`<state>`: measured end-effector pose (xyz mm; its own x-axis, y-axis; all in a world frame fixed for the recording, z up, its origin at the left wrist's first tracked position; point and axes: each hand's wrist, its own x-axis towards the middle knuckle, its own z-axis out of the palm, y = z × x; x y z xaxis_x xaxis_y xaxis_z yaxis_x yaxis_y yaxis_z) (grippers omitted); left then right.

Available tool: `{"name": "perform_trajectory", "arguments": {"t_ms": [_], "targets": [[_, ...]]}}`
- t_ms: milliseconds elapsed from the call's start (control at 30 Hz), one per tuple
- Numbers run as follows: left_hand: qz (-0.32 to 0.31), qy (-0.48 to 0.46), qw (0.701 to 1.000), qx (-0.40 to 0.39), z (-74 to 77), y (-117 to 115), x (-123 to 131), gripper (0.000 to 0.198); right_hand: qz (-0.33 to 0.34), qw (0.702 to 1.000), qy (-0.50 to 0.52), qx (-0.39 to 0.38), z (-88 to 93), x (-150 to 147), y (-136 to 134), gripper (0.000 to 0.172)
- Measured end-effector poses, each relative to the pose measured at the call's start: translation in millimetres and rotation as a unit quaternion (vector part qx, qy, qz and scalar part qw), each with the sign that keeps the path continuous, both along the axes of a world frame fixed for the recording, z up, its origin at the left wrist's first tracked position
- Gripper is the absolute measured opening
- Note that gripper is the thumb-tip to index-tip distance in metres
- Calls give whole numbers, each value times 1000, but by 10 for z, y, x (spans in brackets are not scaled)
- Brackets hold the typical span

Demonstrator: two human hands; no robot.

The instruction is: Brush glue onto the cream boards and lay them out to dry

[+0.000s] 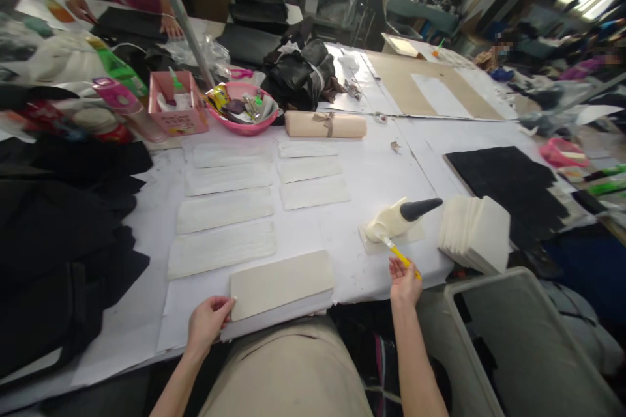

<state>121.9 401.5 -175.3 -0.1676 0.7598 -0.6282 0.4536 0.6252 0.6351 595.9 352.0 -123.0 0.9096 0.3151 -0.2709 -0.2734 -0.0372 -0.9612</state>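
My left hand (210, 324) pinches the left edge of a cream rectangular panel (282, 283) lying at the table's front edge. To the right, my right hand (405, 282) holds a brush with a yellow handle (401, 257). The brush's tip is at the mouth of a cream bottle (395, 218) with a dark tapered end, which lies tilted on a small pale board (368, 241). Behind the panel, several whitish strips (222, 249) lie in two columns on the white-covered table (303, 234).
Black pieces (53, 254) cover the left side. A pink basket (244, 127), pink box (178, 104) and peach roll (325, 125) stand behind. At right are stacked white pads (474, 231), black sheets (503, 189) and a grey bin (533, 339). Another person's hands (171, 26) are at back left.
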Motion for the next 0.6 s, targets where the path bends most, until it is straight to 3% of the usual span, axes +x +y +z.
{"name": "perform_trajectory", "arguments": {"t_ms": [167, 233, 333, 467, 600], "targets": [[-57, 70, 995, 54, 92, 9, 34, 32, 23, 999, -20, -11, 126, -300, -288, 43], [-70, 84, 991, 74, 102, 7, 38, 28, 70, 997, -11, -16, 211, -615, -309, 44], [-40, 25, 998, 49, 94, 16, 30, 28, 182, 983, 11, -33, 316, -1221, -280, 46], [14, -87, 996, -6, 87, 66, -14, 27, 382, 922, 0, -56, 347, -1967, -289, 42], [11, -143, 989, -23, 97, 123, -68, 23, 501, 864, -15, -52, 302, -2445, -341, 37]]}}
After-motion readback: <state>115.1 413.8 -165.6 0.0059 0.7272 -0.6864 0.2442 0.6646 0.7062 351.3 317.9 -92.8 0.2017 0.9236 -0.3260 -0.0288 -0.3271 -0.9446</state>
